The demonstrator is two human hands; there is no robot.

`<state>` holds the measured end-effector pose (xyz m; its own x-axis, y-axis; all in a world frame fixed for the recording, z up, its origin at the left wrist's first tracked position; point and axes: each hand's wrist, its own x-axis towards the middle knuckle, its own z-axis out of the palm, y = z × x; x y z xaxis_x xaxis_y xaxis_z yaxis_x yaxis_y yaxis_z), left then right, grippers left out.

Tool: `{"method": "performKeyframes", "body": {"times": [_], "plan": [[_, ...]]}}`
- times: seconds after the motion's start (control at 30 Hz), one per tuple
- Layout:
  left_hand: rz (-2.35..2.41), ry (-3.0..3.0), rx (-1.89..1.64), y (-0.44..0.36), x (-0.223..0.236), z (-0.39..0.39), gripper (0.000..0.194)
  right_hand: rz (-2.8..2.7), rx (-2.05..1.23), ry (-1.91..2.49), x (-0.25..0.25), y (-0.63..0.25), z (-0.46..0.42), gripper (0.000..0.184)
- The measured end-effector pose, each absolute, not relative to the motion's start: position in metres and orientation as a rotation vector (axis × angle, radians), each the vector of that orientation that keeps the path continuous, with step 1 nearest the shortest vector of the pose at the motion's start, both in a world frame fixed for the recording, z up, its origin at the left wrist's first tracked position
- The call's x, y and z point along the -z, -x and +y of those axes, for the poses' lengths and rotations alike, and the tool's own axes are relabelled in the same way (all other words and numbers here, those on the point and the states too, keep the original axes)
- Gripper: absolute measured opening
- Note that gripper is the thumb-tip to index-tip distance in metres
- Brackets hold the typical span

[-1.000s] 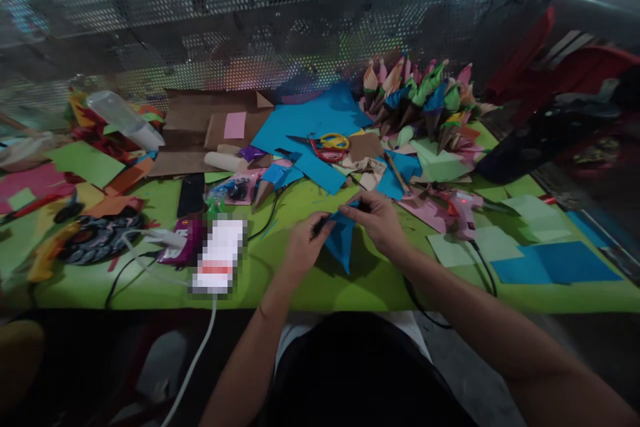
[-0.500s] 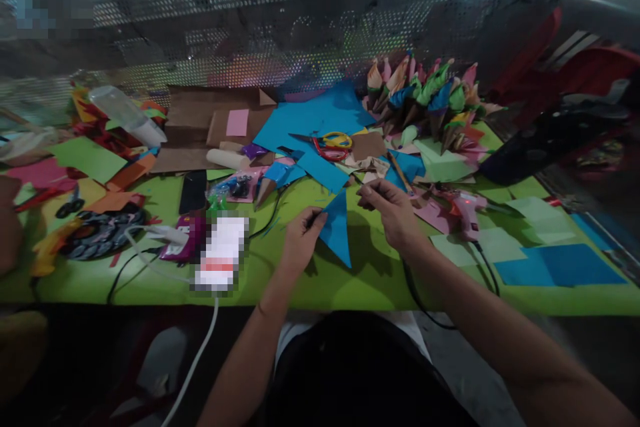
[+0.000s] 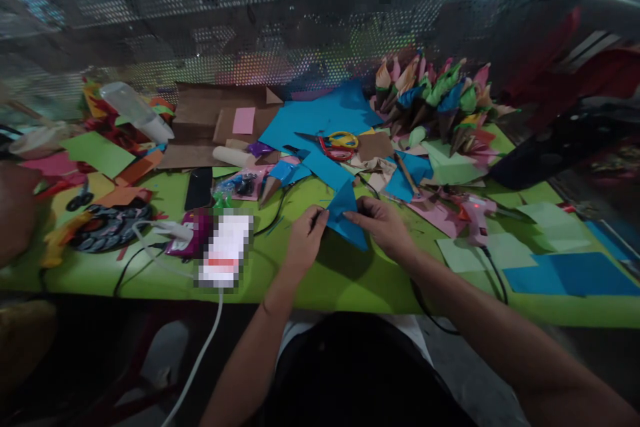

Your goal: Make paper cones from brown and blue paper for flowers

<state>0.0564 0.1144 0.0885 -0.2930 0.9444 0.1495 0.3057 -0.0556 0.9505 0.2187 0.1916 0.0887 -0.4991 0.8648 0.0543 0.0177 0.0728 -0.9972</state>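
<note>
A folded piece of blue paper (image 3: pixel 347 219) hangs between my two hands above the green table (image 3: pixel 320 283). My left hand (image 3: pixel 307 232) pinches its left edge between thumb and fingers. On the other side, my right hand (image 3: pixel 384 223) pinches the right edge, thumb toward me. The paper looks bent along creases, with one point upward and another toward the lower right. Beyond it lie a flat blue sheet (image 3: pixel 320 121) and scissors with red and yellow handles (image 3: pixel 338 145).
A pink glue gun (image 3: pixel 477 219) and blue sheets (image 3: pixel 575 273) lie right. Paper cones (image 3: pixel 440 100) crowd the back right. Left are a pixelated phone (image 3: pixel 227 250) on a cable, a dark phone (image 3: pixel 199 189), a yellow glue gun (image 3: pixel 63 240) and another person's arm (image 3: pixel 17 213).
My right hand has moved down and left and taken hold of the blue paper's right edge. The flat triangle is now bent. The whole view has shifted slightly.
</note>
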Motion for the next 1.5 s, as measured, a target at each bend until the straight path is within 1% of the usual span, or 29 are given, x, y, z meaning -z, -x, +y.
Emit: {"method": "performKeyframes", "body": {"times": [0.23,0.3,0.4,0.47,0.63,0.77,1.0,1.2,1.33,1.4,1.43,1.5], "plan": [[1.628,-1.376,-1.316,-0.056,-0.088,0.114,0.042,-1.591,-1.481,0.911,-0.088,-0.219,0.192,0.043],[1.639,-1.39,-1.329,-0.056,-0.088,0.114,0.043,-1.57,-1.552,0.891,-0.088,-0.219,0.192,0.04],[1.681,-1.353,-1.4,-0.055,-0.088,0.113,0.044,-1.604,-1.769,0.859,-0.088,-0.218,0.191,0.039],[1.697,-1.319,-1.426,-0.055,-0.089,0.112,0.046,-1.633,-1.857,0.861,-0.086,-0.217,0.191,0.039],[1.652,-1.294,-1.381,-0.055,-0.088,0.112,0.05,-1.617,-1.787,0.891,-0.083,-0.217,0.192,0.036],[1.651,-1.323,-1.385,-0.056,-0.087,0.113,0.05,-1.546,-1.831,0.906,-0.085,-0.216,0.191,0.036],[1.666,-1.362,-1.434,-0.058,-0.09,0.11,0.044,-1.431,-2.061,0.956,-0.089,-0.21,0.185,0.045],[1.707,-1.19,-1.578,-0.05,-0.087,0.112,0.045,-1.499,-1.861,0.981,-0.087,-0.216,0.191,0.049],[1.642,-1.116,-1.617,-0.046,-0.084,0.114,0.046,-1.462,-1.746,0.94,-0.088,-0.221,0.196,0.04],[1.61,-1.148,-1.555,-0.046,-0.085,0.113,0.047,-1.412,-1.666,0.916,-0.088,-0.222,0.197,0.035],[1.593,-1.19,-1.497,-0.047,-0.086,0.113,0.047,-1.39,-1.642,0.903,-0.089,-0.223,0.197,0.035],[1.547,-1.291,-1.368,-0.05,-0.09,0.112,0.047,-1.35,-1.652,0.869,-0.089,-0.222,0.197,0.044]]}}
